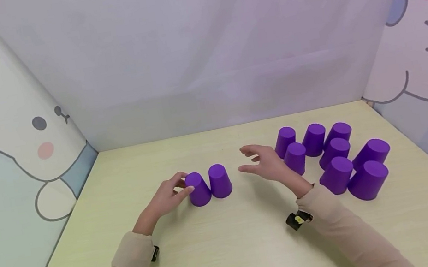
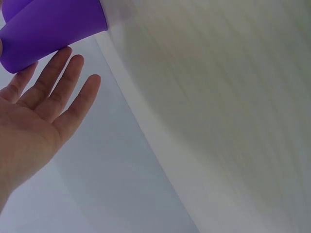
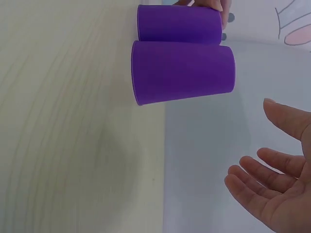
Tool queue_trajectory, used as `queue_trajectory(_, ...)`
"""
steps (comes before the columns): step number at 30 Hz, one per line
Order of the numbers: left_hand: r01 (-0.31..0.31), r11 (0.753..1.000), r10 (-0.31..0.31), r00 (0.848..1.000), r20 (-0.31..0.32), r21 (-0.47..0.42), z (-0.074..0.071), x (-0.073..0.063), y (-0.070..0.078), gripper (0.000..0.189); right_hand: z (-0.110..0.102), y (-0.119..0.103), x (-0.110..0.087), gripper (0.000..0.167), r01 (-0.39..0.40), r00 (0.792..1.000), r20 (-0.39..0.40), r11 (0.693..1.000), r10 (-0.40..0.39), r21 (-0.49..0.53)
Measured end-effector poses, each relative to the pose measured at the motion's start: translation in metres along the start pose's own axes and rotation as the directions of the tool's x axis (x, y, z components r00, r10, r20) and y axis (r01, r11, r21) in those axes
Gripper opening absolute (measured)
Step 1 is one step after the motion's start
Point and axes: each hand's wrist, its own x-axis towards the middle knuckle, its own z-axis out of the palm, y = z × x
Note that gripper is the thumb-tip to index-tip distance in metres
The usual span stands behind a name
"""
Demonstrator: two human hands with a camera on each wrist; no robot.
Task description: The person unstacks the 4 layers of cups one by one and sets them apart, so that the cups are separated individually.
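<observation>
Two purple cups stand upside down side by side on the table, the left cup (image 1: 199, 192) touching or nearly touching the right cup (image 1: 220, 183). My left hand (image 1: 167, 197) holds the left cup between thumb and fingers near its upper end. In the left wrist view, fingertips rest along that cup's side (image 2: 58, 31), and the last fingers stand away from it. To the right of the pair, my right hand (image 1: 266, 162) is in the air with thumb and fingers spread. The right wrist view shows its palm (image 3: 286, 194) holding nothing, apart from the nearer cup (image 3: 182, 70).
Several more purple cups stand upside down in a loose group on the right of the table (image 1: 216, 254), among them a front cup (image 1: 368, 180) and a back cup (image 1: 285, 141). A pale curtain (image 1: 201, 51) hangs behind; cartoon-printed walls (image 1: 5, 194) flank the table.
</observation>
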Motion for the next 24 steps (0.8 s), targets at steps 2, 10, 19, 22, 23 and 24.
queue_trajectory(2, 0.000, 1.000, 0.000, 1.000, 0.000, -0.004, 0.000, 0.000, 0.000, 0.029, 0.004, -0.003, 0.003, 0.052, 0.005, 1.000, 0.026, 1.000, -0.005, 0.017)
queue_trajectory(10, 0.016, 1.000, -0.016, 1.000, 0.005, -0.001, -0.001, 0.000, 0.001, 0.030, 0.023, -0.008, 0.016, 0.052, 0.023, 0.994, 0.102, 0.999, -0.027, 0.037)
queue_trajectory(19, 0.018, 1.000, -0.018, 1.000, 0.009, -0.002, -0.001, 0.001, 0.000, 0.031, 0.041, -0.008, 0.025, 0.056, 0.029, 0.985, 0.170, 0.997, -0.041, 0.072)
queue_trajectory(22, 0.028, 1.000, -0.027, 1.000, 0.011, -0.001, -0.001, 0.001, 0.000, 0.031, 0.043, -0.009, 0.026, 0.056, 0.033, 0.983, 0.179, 0.997, -0.044, 0.065)
queue_trajectory(23, 0.026, 1.000, -0.026, 1.000, 0.012, 0.000, -0.001, 0.001, 0.000, 0.031, 0.044, -0.009, 0.027, 0.054, 0.038, 0.982, 0.181, 0.997, -0.049, 0.063)
queue_trajectory(24, 0.025, 1.000, -0.025, 1.000, 0.011, 0.002, -0.001, 0.001, 0.001, 0.031, 0.044, -0.010, 0.027, 0.053, 0.041, 0.982, 0.181, 0.997, -0.052, 0.063)
